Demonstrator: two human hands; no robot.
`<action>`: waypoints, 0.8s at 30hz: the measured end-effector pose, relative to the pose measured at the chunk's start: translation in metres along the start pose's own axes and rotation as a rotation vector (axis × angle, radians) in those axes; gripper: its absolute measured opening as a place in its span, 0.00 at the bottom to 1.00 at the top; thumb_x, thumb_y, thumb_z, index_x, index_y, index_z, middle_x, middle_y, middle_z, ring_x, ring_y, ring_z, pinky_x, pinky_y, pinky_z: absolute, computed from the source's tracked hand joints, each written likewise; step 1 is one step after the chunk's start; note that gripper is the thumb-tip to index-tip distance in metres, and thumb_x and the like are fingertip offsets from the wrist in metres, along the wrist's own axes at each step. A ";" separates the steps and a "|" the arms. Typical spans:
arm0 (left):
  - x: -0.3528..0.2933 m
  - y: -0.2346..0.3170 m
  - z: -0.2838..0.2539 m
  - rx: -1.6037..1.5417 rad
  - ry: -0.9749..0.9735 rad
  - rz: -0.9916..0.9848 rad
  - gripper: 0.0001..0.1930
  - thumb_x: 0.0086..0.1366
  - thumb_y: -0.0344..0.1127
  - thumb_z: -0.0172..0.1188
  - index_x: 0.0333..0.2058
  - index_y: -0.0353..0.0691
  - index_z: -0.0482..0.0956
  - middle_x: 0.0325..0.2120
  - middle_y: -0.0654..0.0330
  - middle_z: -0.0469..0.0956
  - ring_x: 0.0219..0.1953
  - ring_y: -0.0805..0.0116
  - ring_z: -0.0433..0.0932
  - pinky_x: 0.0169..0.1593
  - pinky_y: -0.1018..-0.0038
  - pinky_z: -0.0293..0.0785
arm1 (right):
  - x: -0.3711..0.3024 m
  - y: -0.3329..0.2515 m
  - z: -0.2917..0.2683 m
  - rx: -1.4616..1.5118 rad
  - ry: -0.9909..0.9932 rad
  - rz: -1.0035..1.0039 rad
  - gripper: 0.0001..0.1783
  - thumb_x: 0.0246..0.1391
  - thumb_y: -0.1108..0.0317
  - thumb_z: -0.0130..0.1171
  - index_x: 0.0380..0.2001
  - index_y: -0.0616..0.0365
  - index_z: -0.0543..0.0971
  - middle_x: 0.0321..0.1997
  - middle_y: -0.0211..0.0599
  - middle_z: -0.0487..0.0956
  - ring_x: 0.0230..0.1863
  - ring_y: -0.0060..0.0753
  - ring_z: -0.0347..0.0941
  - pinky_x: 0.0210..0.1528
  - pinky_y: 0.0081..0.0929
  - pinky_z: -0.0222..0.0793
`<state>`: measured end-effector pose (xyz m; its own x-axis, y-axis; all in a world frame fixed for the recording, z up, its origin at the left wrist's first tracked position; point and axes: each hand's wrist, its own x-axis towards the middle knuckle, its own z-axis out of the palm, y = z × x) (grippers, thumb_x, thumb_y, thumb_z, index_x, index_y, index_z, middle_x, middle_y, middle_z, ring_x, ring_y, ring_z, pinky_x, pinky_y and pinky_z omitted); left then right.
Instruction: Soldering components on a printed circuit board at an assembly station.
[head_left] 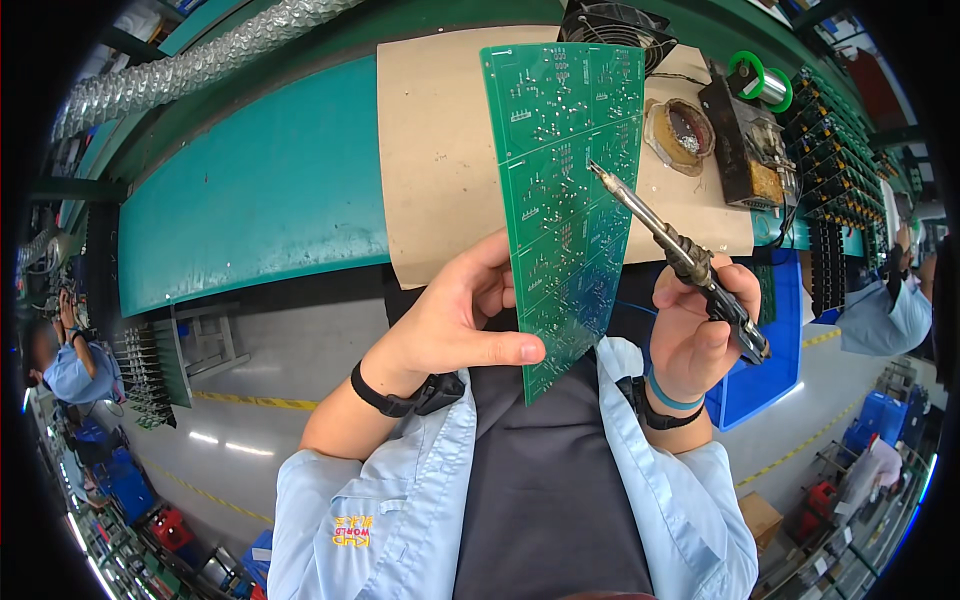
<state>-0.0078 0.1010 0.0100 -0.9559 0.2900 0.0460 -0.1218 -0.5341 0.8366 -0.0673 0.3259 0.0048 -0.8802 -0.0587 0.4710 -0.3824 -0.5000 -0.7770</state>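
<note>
A tall green circuit board [565,215], dotted with solder joints, is held up on edge in front of me. My left hand [460,310] grips its left edge, thumb on the near face and the other fingers behind. My right hand [705,320] is closed round the dark handle of a soldering iron [670,240]. The iron slants up to the left, and its tip lies over the upper middle of the board. Whether the tip touches the board I cannot tell.
Brown paper [430,150] covers part of the green bench [260,200]. Behind the board stands a black fan [615,25]. At the right are a round tip-cleaning dish [680,135], a soldering station [745,140], a solder spool [765,82], racked boards [835,150] and a blue bin [765,370]. People work at both sides.
</note>
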 end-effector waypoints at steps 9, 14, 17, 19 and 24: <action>-0.004 0.001 -0.005 -0.013 0.023 -0.017 0.42 0.55 0.28 0.70 0.65 0.33 0.55 0.56 0.58 0.68 0.56 0.70 0.70 0.59 0.70 0.68 | 0.016 0.017 -0.040 -0.203 0.092 -0.168 0.27 0.61 0.56 0.57 0.57 0.62 0.67 0.46 0.45 0.76 0.35 0.32 0.72 0.32 0.26 0.65; -0.009 -0.002 -0.012 -0.018 0.096 0.030 0.38 0.56 0.27 0.67 0.63 0.32 0.57 0.56 0.56 0.69 0.57 0.66 0.71 0.60 0.67 0.67 | 0.026 0.039 -0.073 -0.543 0.341 -0.069 0.23 0.64 0.65 0.53 0.59 0.63 0.66 0.49 0.44 0.77 0.40 0.27 0.74 0.35 0.19 0.67; -0.013 -0.001 -0.015 -0.017 0.158 0.050 0.38 0.55 0.28 0.68 0.62 0.32 0.58 0.56 0.54 0.70 0.57 0.63 0.71 0.61 0.66 0.66 | 0.022 0.044 -0.084 -0.593 0.324 0.104 0.22 0.64 0.68 0.52 0.59 0.64 0.66 0.50 0.45 0.77 0.42 0.26 0.75 0.36 0.16 0.67; -0.016 -0.001 -0.018 0.000 0.243 0.060 0.38 0.54 0.30 0.69 0.62 0.31 0.59 0.55 0.53 0.70 0.57 0.62 0.71 0.60 0.66 0.67 | 0.021 0.045 -0.086 -0.553 0.344 0.058 0.22 0.64 0.68 0.52 0.59 0.64 0.66 0.50 0.44 0.77 0.41 0.25 0.75 0.36 0.17 0.67; -0.019 -0.001 -0.025 0.026 0.297 0.075 0.40 0.52 0.34 0.71 0.61 0.31 0.60 0.55 0.53 0.71 0.56 0.62 0.72 0.59 0.65 0.67 | 0.025 0.036 -0.091 -0.429 0.352 0.115 0.23 0.64 0.66 0.52 0.59 0.64 0.66 0.50 0.44 0.77 0.41 0.27 0.74 0.38 0.20 0.68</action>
<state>0.0037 0.0762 -0.0055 -0.9987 0.0036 -0.0504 -0.0448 -0.5232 0.8510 -0.1288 0.3850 -0.0498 -0.9356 0.2364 0.2622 -0.2934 -0.1075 -0.9499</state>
